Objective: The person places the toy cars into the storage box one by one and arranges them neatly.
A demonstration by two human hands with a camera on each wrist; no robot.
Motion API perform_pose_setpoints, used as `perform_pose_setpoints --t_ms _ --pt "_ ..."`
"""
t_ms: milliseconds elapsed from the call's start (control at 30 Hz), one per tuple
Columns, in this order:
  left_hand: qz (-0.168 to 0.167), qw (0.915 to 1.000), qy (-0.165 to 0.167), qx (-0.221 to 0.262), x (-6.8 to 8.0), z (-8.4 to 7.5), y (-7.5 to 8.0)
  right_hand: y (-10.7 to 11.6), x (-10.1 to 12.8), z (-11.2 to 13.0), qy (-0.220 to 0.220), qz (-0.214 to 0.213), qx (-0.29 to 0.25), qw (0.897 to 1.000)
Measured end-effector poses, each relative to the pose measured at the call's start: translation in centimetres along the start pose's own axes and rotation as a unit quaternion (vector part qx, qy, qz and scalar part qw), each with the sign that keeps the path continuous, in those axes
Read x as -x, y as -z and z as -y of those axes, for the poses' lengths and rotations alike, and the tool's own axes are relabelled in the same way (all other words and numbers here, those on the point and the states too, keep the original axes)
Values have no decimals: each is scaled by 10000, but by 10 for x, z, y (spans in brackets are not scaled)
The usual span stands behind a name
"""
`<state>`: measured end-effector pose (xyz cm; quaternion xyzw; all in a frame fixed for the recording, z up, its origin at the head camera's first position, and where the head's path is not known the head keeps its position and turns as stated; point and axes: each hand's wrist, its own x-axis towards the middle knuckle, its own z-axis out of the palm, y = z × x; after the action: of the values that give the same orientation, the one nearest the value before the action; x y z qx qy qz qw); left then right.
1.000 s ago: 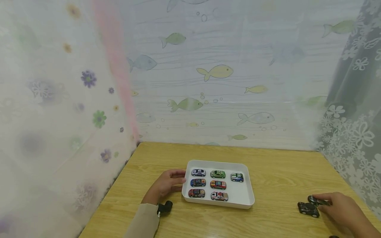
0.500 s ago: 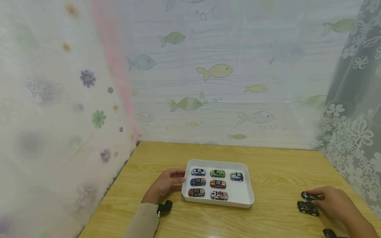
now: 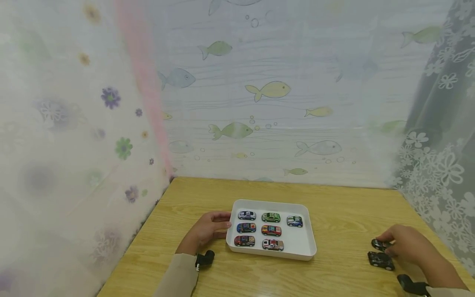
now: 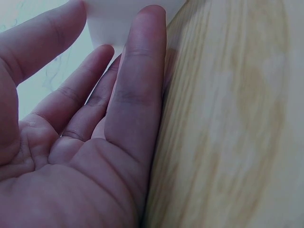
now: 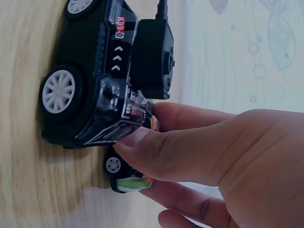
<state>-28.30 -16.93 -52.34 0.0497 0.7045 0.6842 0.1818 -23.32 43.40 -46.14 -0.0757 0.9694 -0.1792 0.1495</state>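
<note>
Seven small toy cars sit in rows inside a white tray (image 3: 309, 243) on the wooden table (image 3: 345, 214) in the head view. At the tray's left wall rests the left hand (image 3: 208, 229), fingers fairly straight and touching the rim, gripping nothing. Well to the right of the tray, near the table's right edge, the right hand (image 3: 402, 244) pinches a small dark toy car (image 3: 379, 244) between thumb and fingers; a second black car (image 3: 380, 260) stands on the table just in front of it, nearer the viewer. A black wrist camera shows at each sleeve

From the left wrist, the left hand (image 4: 85, 142) lies open with its fingers (image 4: 137, 90) stretched along the wood grain, their tips at the white tray wall (image 4: 118, 19). Nothing is held

From the right wrist, the right hand (image 5: 209, 161) closes thumb and forefinger on the little car (image 5: 126, 173), of which a white wheel and a green-and-orange end show below the thumb. The larger black car (image 5: 90, 90), with white-spoked wheels and arrow marks on its roof, stands on the table right beside the pinched car; whether the thumb touches it I cannot tell
</note>
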Motion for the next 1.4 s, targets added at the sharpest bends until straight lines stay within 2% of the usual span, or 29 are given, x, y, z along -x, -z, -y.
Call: perform_pose_setpoints --t_ms 167,333,533,800,1000,1100,1400 --pt "-10 10000 4 45 1 0 0 0 -4 5 16 -31 222 9997" --pt "21 10000 -18 74 0 0 -1 -1 -9 13 128 -243 475 9985" --pt "70 9999 -74 96 -1 -1 0 -6 -17 36 264 -360 410 9982" --pt "48 9999 -82 105 2 -2 -1 -14 -33 61 619 -787 785 9919" --pt "81 9999 -55 109 1 1 -2 -16 -40 66 544 -757 506 9944" --pt "95 9998 -72 126 0 2 -3 -15 -42 71 543 -897 291 9941" --pt "27 10000 -75 49 -1 1 -2 -13 -49 107 1010 -1331 -145 9858"
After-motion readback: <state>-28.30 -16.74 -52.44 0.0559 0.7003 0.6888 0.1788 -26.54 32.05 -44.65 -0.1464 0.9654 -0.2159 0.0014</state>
